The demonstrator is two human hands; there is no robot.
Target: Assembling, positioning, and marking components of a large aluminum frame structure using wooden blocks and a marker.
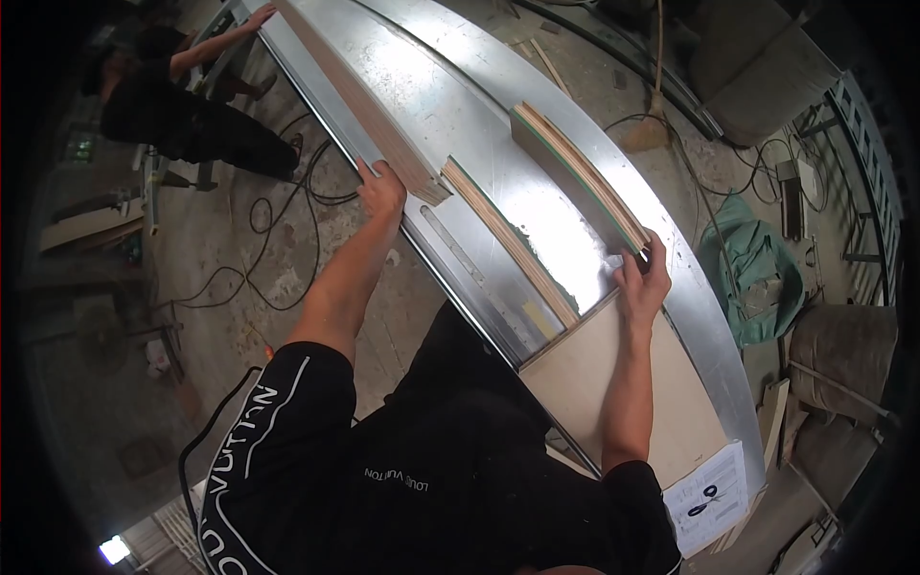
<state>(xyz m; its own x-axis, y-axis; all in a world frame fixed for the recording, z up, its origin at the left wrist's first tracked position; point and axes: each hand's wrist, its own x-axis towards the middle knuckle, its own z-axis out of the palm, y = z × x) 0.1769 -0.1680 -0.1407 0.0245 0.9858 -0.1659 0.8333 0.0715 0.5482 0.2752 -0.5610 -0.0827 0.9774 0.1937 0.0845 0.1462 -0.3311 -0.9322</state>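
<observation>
My left hand (381, 192) is curled over the near-left edge of a long metal table (565, 240), close to the end of a long stack of wood strips (359, 101). At the right, my right hand (644, 280) grips the near end of a stack of plywood strips (585, 172) with a green edge. Between my hands another plywood strip bundle (513, 249) lies lengthwise on the metal. A pale wooden board (585, 383) lies under my right forearm. Its far edge meets the near end of the middle bundle.
A co-worker (182, 105) stands at the far left, one hand at the table's far end. Cables (254, 278) loop over the floor on the left. A printed sheet (707, 498) lies at the near right. Beyond the table are a green cloth (752, 268) and a broom (647, 132).
</observation>
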